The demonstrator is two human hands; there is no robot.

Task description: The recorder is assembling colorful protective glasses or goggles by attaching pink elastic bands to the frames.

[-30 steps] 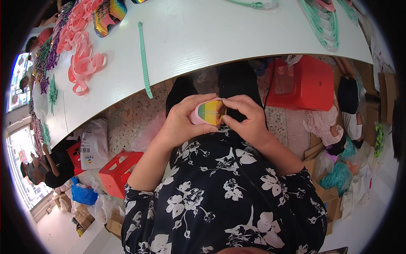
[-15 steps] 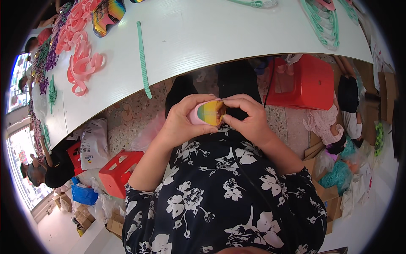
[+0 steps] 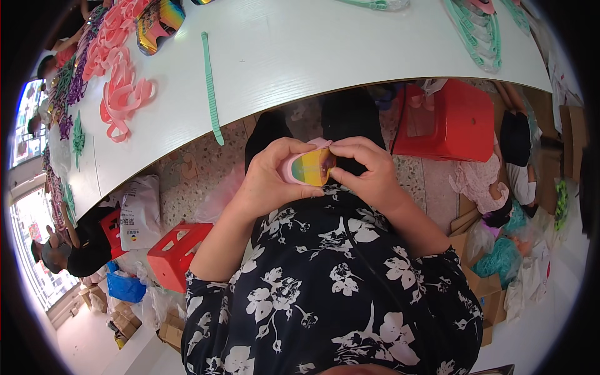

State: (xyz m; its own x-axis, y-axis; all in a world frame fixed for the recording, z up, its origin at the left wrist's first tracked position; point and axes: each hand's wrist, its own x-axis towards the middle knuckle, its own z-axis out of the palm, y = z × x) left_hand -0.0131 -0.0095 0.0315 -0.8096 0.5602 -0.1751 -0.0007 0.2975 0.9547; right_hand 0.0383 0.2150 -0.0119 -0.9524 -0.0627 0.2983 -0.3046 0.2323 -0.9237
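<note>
Both my hands hold a pair of swim goggles (image 3: 306, 169) with a pale pink frame and a mirrored lens shading from green through yellow to orange. They are above my lap, just off the table's near edge. My left hand (image 3: 275, 170) wraps round the left end, thumb below and fingers above. At the right end my right hand (image 3: 364, 164) pinches the frame's edge between thumb and index finger. The fingers partly cover the goggles, so the far side is hidden. A lone mint-green strap (image 3: 212, 87) lies on the white table ahead.
On the table (image 3: 275, 62) are piled pink straps (image 3: 122, 94), more mirrored goggles (image 3: 159, 25) and bundled green straps (image 3: 481, 37). Red stools stand right (image 3: 450, 119) and left (image 3: 178, 256). Other people sit at both sides. Bags and cartons lie on the floor.
The goggles have turned slightly in my hands, so more of the lens shows toward the right end. Both hands keep their grip in nearly the same place.
</note>
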